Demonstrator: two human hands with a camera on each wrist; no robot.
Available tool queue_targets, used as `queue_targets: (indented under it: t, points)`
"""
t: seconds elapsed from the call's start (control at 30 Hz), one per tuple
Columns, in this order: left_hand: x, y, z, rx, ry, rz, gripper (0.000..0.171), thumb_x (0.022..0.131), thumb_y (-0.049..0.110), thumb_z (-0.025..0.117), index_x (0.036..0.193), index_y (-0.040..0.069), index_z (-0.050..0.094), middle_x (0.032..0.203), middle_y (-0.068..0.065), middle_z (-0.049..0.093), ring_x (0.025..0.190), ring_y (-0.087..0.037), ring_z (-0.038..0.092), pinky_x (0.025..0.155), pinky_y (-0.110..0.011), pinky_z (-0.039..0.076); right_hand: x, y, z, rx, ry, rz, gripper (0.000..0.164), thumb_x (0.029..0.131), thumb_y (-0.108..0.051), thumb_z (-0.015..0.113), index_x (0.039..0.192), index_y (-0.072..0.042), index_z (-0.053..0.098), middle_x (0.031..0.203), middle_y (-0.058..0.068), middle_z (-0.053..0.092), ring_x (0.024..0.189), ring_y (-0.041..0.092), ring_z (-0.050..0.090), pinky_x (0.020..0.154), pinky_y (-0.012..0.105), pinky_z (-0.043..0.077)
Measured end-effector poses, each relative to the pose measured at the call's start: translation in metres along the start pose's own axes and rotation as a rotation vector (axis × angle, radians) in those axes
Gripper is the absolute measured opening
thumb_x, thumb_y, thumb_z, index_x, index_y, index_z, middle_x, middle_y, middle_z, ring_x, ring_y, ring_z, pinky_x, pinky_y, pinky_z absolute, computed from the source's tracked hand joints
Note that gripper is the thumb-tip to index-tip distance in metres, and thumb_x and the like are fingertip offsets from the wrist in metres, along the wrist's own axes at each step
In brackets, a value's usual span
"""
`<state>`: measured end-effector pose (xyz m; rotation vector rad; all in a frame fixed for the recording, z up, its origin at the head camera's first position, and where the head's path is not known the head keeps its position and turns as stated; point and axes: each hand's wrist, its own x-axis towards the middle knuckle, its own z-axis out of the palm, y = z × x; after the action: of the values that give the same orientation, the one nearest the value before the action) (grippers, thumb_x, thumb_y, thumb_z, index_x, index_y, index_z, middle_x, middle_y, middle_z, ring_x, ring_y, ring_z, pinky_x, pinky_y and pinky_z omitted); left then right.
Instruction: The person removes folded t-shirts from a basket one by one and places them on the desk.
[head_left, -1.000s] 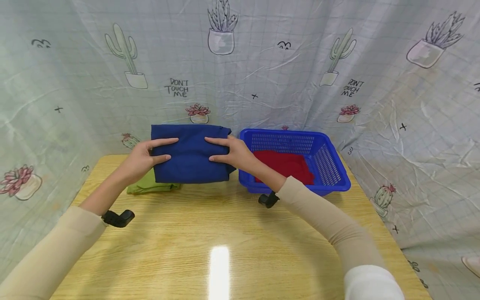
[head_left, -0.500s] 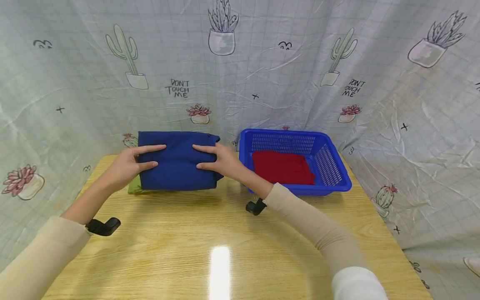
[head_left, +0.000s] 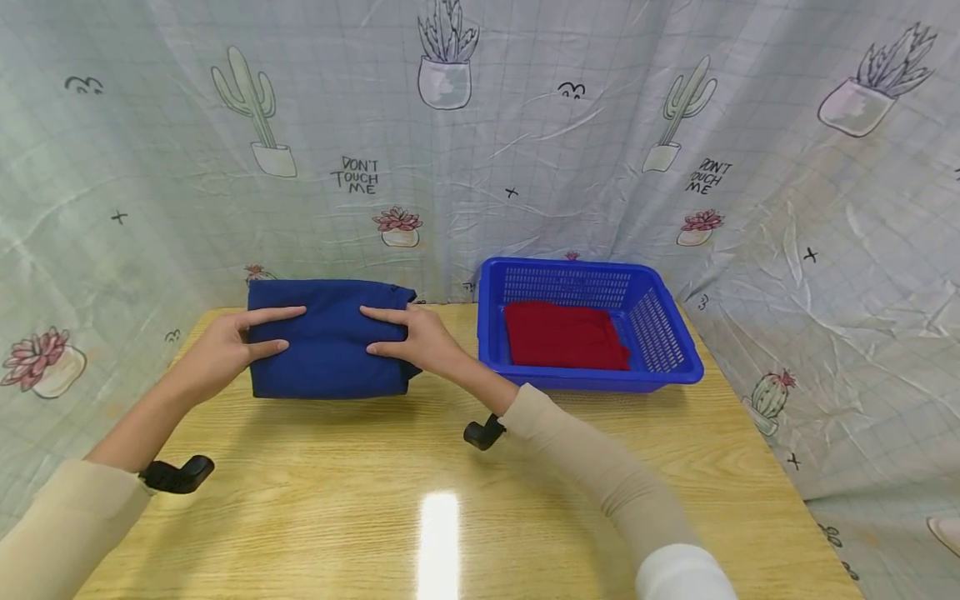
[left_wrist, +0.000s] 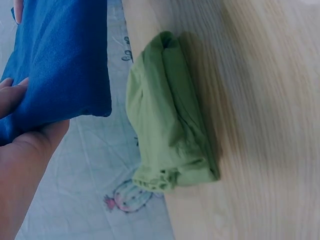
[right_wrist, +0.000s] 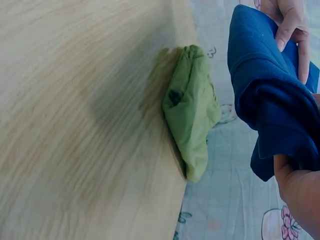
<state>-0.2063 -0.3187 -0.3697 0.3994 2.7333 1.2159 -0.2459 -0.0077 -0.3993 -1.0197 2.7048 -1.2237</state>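
Observation:
A thick folded blue cloth (head_left: 330, 358) is held up between both hands at the left of the table. My left hand (head_left: 217, 354) grips its left end, thumb and a finger spread over the front face. At the other end my right hand (head_left: 431, 340) holds it the same way; loose layers show there in the right wrist view. Both wrist views show a folded green cloth (left_wrist: 162, 115) lying on the table, below the raised blue one and apart from it. The blue cloth hides it in the head view.
A blue plastic basket (head_left: 592, 379) with slotted walls stands at the back right, a folded red cloth (head_left: 562, 333) lying inside. Behind the wooden table (head_left: 337, 483) hangs a printed curtain (head_left: 495, 133).
Both hands have carried the blue cloth left and lower in the head view. It now covers the green cloth there, which showed partly before. The basket and red cloth have stayed put.

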Motion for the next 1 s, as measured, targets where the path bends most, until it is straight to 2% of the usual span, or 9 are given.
queue_targets:
  t: [0.13, 0.23, 0.27, 0.43, 0.57, 0.67, 0.77, 0.87, 1.0]
  points:
    - [-0.006, -0.008, -0.003, 0.013, -0.008, -0.032, 0.055, 0.102, 0.029, 0.065, 0.154, 0.025, 0.049, 0.161, -0.021, 0.031, 0.078, -0.023, 0.054, 0.053, -0.034, 0.044, 0.001, -0.005, 0.009, 0.017, -0.015, 0.025, 0.06, 0.092, -0.033, 0.077, 0.148, -0.031, 0.055, 0.141, 0.014, 0.058, 0.122, 0.025, 0.058, 0.089, 0.025, 0.051]
    - [-0.01, -0.013, -0.006, 0.011, -0.008, -0.049, 0.054, 0.103, 0.028, 0.064, 0.154, 0.025, 0.048, 0.163, -0.021, 0.029, 0.114, -0.031, 0.053, 0.064, -0.029, 0.047, 0.003, -0.009, 0.016, 0.035, -0.025, 0.042, 0.06, 0.092, -0.034, 0.077, 0.148, -0.032, 0.055, 0.144, 0.014, 0.056, 0.124, 0.025, 0.057, 0.088, 0.023, 0.05]
    - [-0.011, -0.015, -0.006, -0.002, -0.007, -0.054, 0.054, 0.103, 0.026, 0.064, 0.154, 0.024, 0.048, 0.162, -0.022, 0.029, 0.111, -0.033, 0.056, 0.063, -0.029, 0.048, 0.003, -0.01, 0.019, 0.037, -0.029, 0.047, 0.06, 0.092, -0.034, 0.077, 0.148, -0.032, 0.054, 0.144, 0.013, 0.056, 0.124, 0.024, 0.057, 0.087, 0.023, 0.049]
    - [-0.018, -0.025, -0.008, -0.056, -0.011, -0.039, 0.053, 0.103, 0.019, 0.063, 0.154, 0.018, 0.048, 0.16, -0.027, 0.032, 0.099, -0.002, 0.065, 0.069, -0.026, 0.053, 0.004, -0.012, 0.031, 0.049, -0.027, 0.052, 0.06, 0.092, -0.035, 0.077, 0.148, -0.033, 0.055, 0.14, 0.011, 0.058, 0.117, 0.02, 0.058, 0.08, 0.02, 0.047]
    - [-0.024, -0.033, -0.008, -0.009, -0.001, -0.035, 0.053, 0.102, 0.021, 0.064, 0.154, 0.019, 0.049, 0.16, -0.026, 0.032, 0.114, -0.013, 0.058, 0.068, -0.025, 0.05, 0.005, -0.012, 0.04, 0.061, -0.034, 0.053, 0.059, 0.092, -0.035, 0.077, 0.147, -0.033, 0.056, 0.142, 0.009, 0.058, 0.12, 0.02, 0.058, 0.085, 0.021, 0.048]
    - [-0.029, -0.039, -0.007, 0.035, 0.016, -0.044, 0.053, 0.102, 0.022, 0.065, 0.153, 0.019, 0.05, 0.158, -0.027, 0.035, 0.099, -0.017, 0.06, 0.061, -0.027, 0.047, 0.005, -0.014, 0.047, 0.066, -0.046, 0.057, 0.059, 0.092, -0.035, 0.076, 0.147, -0.033, 0.055, 0.144, 0.007, 0.058, 0.122, 0.02, 0.057, 0.086, 0.02, 0.048]
    - [-0.034, -0.043, -0.007, 0.054, 0.031, -0.056, 0.052, 0.102, 0.023, 0.065, 0.152, 0.019, 0.052, 0.156, -0.028, 0.038, 0.085, -0.005, 0.059, 0.06, -0.028, 0.047, 0.005, -0.017, 0.053, 0.064, -0.052, 0.061, 0.059, 0.092, -0.036, 0.077, 0.147, -0.034, 0.056, 0.142, 0.005, 0.059, 0.115, 0.015, 0.057, 0.08, 0.018, 0.046]
    - [-0.037, -0.048, -0.007, 0.046, 0.024, -0.062, 0.052, 0.102, 0.021, 0.064, 0.152, 0.017, 0.05, 0.156, -0.028, 0.037, 0.111, -0.021, 0.063, 0.07, -0.022, 0.051, 0.005, -0.02, 0.059, 0.054, -0.057, 0.062, 0.06, 0.092, -0.037, 0.077, 0.147, -0.035, 0.055, 0.139, 0.005, 0.061, 0.108, 0.012, 0.056, 0.075, 0.016, 0.044]
    - [-0.043, -0.054, -0.009, 0.035, 0.008, -0.072, 0.052, 0.103, 0.021, 0.062, 0.154, 0.016, 0.048, 0.157, -0.029, 0.035, 0.129, -0.048, 0.048, 0.076, -0.017, 0.052, 0.006, -0.022, 0.068, 0.064, -0.063, 0.071, 0.059, 0.091, -0.038, 0.077, 0.147, -0.036, 0.056, 0.142, 0.003, 0.06, 0.116, 0.014, 0.057, 0.08, 0.017, 0.046]
